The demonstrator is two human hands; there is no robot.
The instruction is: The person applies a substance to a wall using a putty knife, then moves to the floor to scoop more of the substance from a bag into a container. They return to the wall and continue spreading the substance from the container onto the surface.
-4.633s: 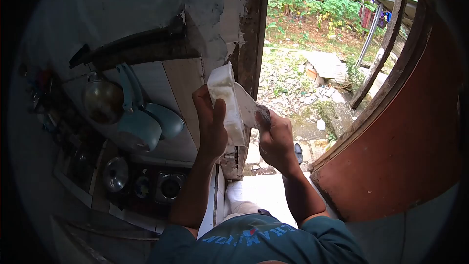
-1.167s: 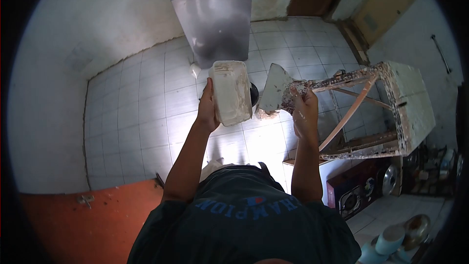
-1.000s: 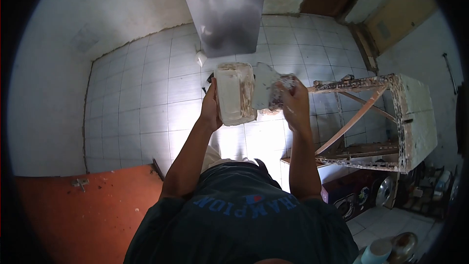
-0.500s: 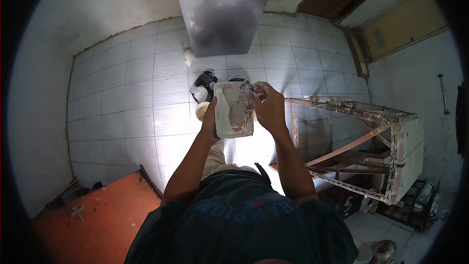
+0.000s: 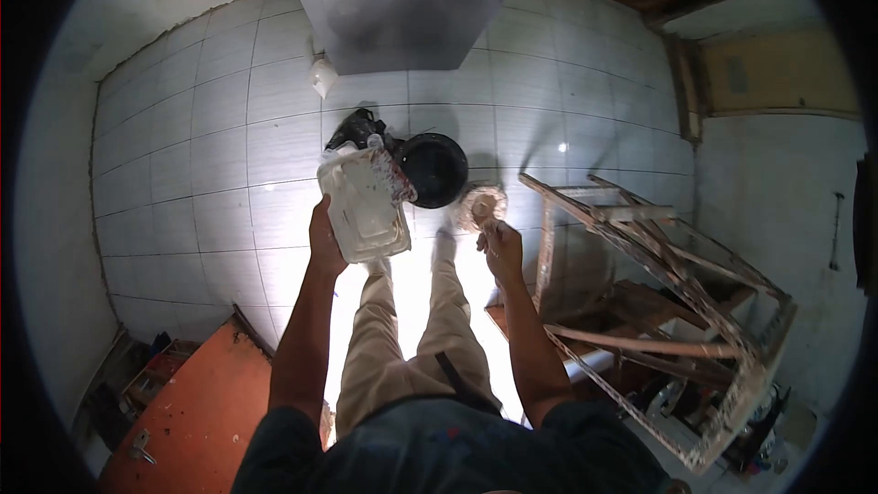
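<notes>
My left hand (image 5: 325, 240) grips the left side of a shallow, cream-coloured rectangular plastic tray (image 5: 366, 210), with the thumb along its rim. Its upper right corner is smeared with dark reddish-brown and white spots. My right hand (image 5: 502, 252) is closed, apart from the tray, beside a round, crusted, pinkish-beige thing (image 5: 482, 207). I cannot tell what the right fingers hold. A round black basin (image 5: 433, 170) stands on the floor beyond the tray, partly overlapped by its corner. Behind the tray lies a black plastic bag (image 5: 355, 131).
A grey metallic refrigerator (image 5: 402, 18) stands ahead, with a small white bag (image 5: 323, 78) near its foot. To the right is a worn, paint-spattered frame (image 5: 658, 247). An orange door-like panel (image 5: 197, 402) is at lower left. Pale tiles (image 5: 219, 155) cover the floor.
My right hand has left the tray's upper right edge and moved down and right to the round beige thing. My left hand has carried the tray leftward and tilted it. The view has shifted.
</notes>
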